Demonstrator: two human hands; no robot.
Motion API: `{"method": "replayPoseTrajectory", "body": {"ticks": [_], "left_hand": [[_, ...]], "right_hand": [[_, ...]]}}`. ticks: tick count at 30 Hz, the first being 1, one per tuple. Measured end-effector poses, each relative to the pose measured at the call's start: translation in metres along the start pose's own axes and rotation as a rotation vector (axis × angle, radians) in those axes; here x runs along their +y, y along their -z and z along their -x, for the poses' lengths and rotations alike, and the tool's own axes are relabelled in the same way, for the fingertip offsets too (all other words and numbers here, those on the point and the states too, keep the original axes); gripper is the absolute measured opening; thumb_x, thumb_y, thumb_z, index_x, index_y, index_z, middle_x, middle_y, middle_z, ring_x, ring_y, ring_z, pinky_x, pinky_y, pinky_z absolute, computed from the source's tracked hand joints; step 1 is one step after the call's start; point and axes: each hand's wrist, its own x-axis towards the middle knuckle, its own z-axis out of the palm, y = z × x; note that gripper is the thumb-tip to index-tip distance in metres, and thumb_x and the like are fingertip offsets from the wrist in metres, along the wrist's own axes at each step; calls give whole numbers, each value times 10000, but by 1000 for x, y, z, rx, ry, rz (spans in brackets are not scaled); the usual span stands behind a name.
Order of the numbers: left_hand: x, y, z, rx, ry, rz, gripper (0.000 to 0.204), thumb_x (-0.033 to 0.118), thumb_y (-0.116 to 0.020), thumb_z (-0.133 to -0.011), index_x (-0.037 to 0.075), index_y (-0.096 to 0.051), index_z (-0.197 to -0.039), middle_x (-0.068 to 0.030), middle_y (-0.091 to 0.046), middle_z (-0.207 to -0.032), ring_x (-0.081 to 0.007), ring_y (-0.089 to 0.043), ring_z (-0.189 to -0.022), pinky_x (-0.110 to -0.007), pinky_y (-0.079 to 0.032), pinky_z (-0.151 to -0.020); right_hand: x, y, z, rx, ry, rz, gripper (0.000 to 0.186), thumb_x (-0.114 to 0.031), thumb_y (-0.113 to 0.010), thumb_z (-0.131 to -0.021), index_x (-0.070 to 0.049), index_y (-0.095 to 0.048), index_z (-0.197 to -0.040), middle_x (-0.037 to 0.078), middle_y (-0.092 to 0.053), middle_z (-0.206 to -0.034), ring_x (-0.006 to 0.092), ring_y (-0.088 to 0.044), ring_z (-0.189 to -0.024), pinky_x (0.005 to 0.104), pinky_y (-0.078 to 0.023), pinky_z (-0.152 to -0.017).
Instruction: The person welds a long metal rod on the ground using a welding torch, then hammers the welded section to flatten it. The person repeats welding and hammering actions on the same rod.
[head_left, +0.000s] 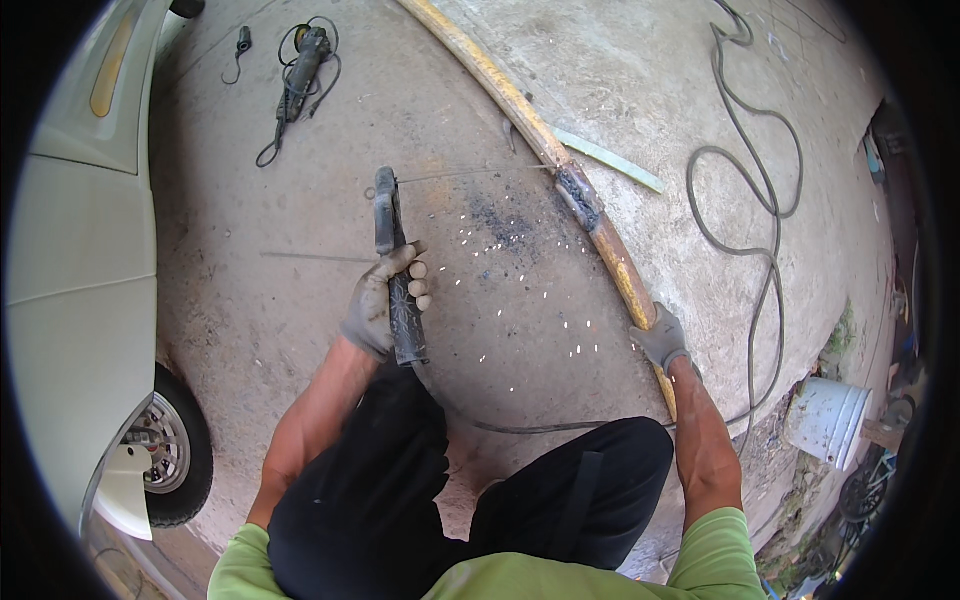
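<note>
In a grey fingerless glove, my left hand (pixel 382 300) is wrapped round the black handle of a welding electrode holder (pixel 405 325). A thin welding rod (pixel 470 174) sticks out rightward from its jaw, and its far end lies at the metal pipe. My right hand (pixel 662 338), also gloved, grips the lower part of that long yellow, rusty pipe (pixel 625 275). Midway along the pipe is a dark, scorched joint (pixel 579 197). From the holder's base a black cable (pixel 540 430) runs right, past my knees.
An angle grinder (pixel 303 75) with its cord lies at the upper left. A pale green strip (pixel 612 162) rests beside the pipe. At left stands a white car (pixel 90 230) with its wheel (pixel 170 450). A looping cable (pixel 745 250) and a white bucket (pixel 828 422) are on the right.
</note>
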Motion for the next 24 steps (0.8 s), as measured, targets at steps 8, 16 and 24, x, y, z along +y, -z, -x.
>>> {"method": "replayPoseTrajectory", "body": {"ticks": [8, 16, 24], "left_hand": [[-19, -17, 23, -20, -207, -374, 489, 212, -758, -1016, 10, -561, -1416, -50, -670, -902, -161, -658, -727, -336, -582, -647], [-20, -42, 33, -37, -647, -1093, 489, 99, -790, -906, -31, -556, -1315, -59, -677, -905, -112, -650, -725, -312, -556, -631], [-30, -46, 27, -12, -620, -1055, 472, 108, -805, -934, -28, -542, -1302, -42, -660, -842, -102, -618, -670, -305, -519, -588]], "right_hand": [[3, 1, 1, -11, -11, 12, 645, -386, -875, -768, -49, -691, -1287, 246, -769, -1145, 413, -743, -1095, 467, -576, -972], [7, -4, 0, 16, 18, -20, 628, -361, -883, -771, -52, -690, -1282, 249, -768, -1152, 413, -743, -1100, 469, -579, -975], [0, 3, 3, -5, -1, -13, 606, -381, -877, -769, -47, -700, -1243, 245, -773, -1119, 419, -746, -1076, 471, -579, -957]]}}
